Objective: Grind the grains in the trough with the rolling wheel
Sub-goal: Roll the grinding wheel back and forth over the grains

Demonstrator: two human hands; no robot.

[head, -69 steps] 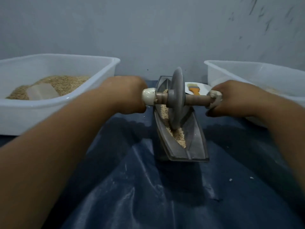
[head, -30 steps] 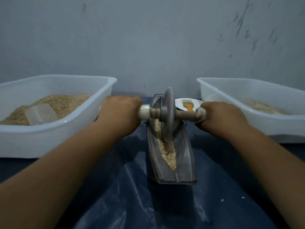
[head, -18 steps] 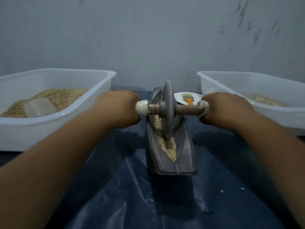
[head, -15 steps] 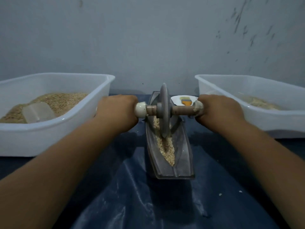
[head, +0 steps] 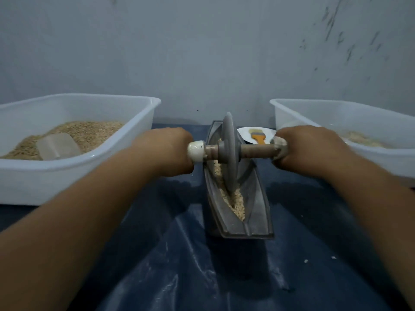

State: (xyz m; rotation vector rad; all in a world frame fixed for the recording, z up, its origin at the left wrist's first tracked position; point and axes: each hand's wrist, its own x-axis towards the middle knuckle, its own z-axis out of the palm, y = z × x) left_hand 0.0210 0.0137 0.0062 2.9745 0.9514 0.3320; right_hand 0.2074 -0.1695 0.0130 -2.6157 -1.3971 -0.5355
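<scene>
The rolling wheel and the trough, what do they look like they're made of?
Rolling wheel: dull grey disc, probably cast metal, though stone cannot be ruled out; its axle looks like brown wood. Trough: grey with a soft sheen along its walls, likely metal.

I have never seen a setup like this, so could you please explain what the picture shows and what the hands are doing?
There is no machine: a camera on the person's head looks down at their own hands. The left hand and right hand each grip one end of a wooden axle running through a grey rolling wheel. The wheel stands in a narrow metal trough holding grains. On the dark blue sheet, a white tub of grain sits left, another tub right, and a small brush lies on a plate behind.
</scene>
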